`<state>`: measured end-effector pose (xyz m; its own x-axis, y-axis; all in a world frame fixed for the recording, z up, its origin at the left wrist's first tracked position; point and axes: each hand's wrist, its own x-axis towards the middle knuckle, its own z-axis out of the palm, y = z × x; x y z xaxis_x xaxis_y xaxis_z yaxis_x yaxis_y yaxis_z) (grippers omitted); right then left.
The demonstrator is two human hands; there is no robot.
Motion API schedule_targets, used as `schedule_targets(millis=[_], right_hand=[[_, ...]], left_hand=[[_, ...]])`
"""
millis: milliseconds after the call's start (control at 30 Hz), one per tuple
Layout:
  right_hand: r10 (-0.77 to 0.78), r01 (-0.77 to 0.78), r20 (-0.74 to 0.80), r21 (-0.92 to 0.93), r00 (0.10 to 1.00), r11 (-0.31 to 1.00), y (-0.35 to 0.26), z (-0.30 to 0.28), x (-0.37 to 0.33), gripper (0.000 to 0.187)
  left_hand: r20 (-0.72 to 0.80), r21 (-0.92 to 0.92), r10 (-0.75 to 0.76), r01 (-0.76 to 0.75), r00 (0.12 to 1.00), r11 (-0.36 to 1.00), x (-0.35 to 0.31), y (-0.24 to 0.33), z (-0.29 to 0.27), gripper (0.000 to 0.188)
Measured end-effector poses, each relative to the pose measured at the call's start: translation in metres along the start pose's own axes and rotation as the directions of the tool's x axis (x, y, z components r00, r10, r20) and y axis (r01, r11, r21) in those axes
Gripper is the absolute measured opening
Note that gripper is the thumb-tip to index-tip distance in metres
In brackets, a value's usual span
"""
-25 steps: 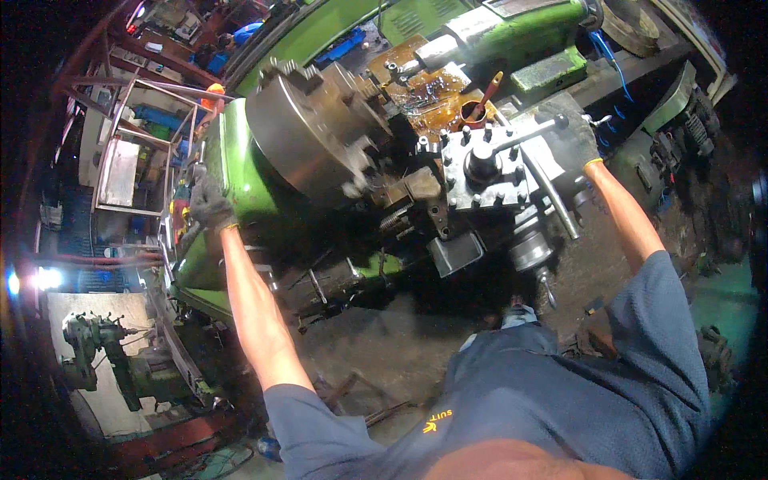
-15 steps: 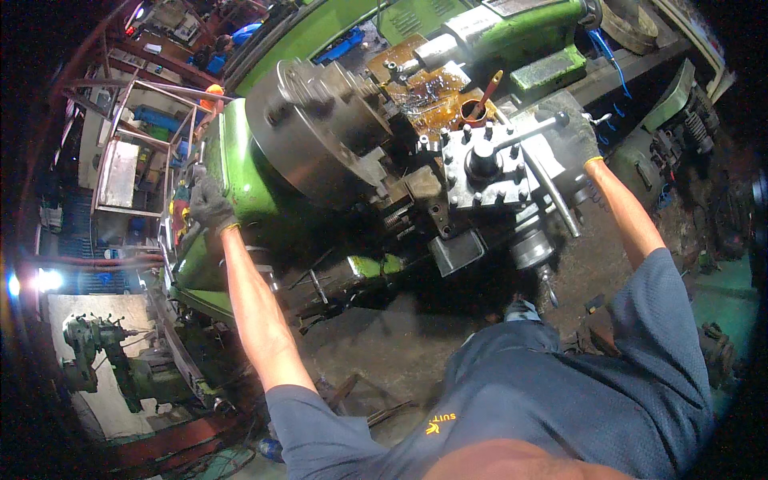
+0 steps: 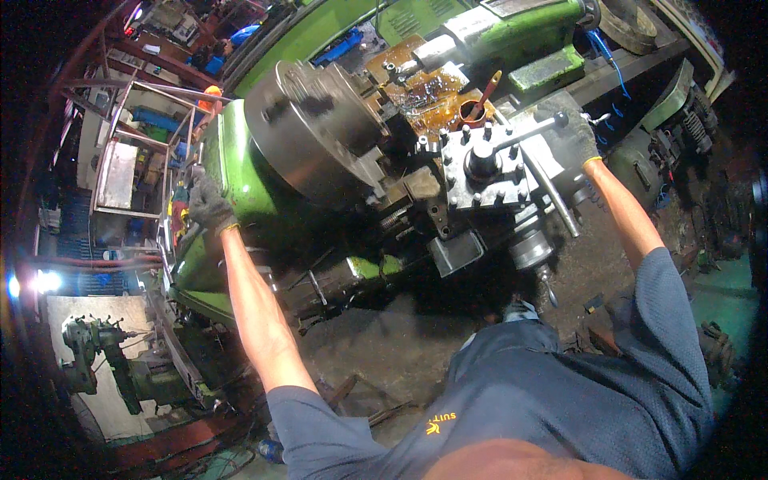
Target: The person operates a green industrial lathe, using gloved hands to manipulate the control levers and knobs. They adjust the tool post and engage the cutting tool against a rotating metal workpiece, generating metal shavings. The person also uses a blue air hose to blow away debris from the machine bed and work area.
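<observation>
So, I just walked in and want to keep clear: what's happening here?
A person stands at a green lathe. Their gloved left hand is at its left end; the gloved right hand is beside the tool post, its grip unclear. The chuck looks blurred, apparently spinning. A brush stands in a pot.

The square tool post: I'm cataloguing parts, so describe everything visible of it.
The tool post is a bright, metallic-looking square block, its top edges lined with upright bolts. From its dark central hub, a lever angles toward the picture's upper right, ending in a dark round knob. It sits right of the chuck. The gloved right hand is beside the knob; contact is unclear.
</observation>
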<state>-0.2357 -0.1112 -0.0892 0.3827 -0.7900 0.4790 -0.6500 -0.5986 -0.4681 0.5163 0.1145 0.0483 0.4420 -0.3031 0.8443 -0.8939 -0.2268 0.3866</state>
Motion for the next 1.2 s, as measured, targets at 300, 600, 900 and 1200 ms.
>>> schedule_targets(millis=[300,600,900,1200], right_hand=[[-0.11,0.11,0.002,-0.124,0.994,0.986,-0.016,-0.01,0.007,0.029],[-0.101,0.104,0.037,-0.092,0.994,0.99,-0.016,-0.016,0.004,0.031],[-0.073,0.074,0.008,-0.105,0.997,0.992,-0.003,-0.01,-0.002,0.038],[0.03,-0.029,0.072,-0.02,0.997,0.999,-0.02,-0.02,0.004,0.033]], left_hand=[[-0.032,-0.196,0.061,-0.066,0.998,0.978,-0.002,0.025,-0.007,0.035],[0.018,-0.126,-0.033,0.035,0.999,0.991,-0.004,0.01,0.007,0.029],[-0.003,-0.193,0.088,-0.087,0.996,0.977,-0.009,0.001,0.013,0.031],[-0.075,-0.218,0.152,-0.165,0.986,0.962,-0.006,0.027,0.01,0.028]])
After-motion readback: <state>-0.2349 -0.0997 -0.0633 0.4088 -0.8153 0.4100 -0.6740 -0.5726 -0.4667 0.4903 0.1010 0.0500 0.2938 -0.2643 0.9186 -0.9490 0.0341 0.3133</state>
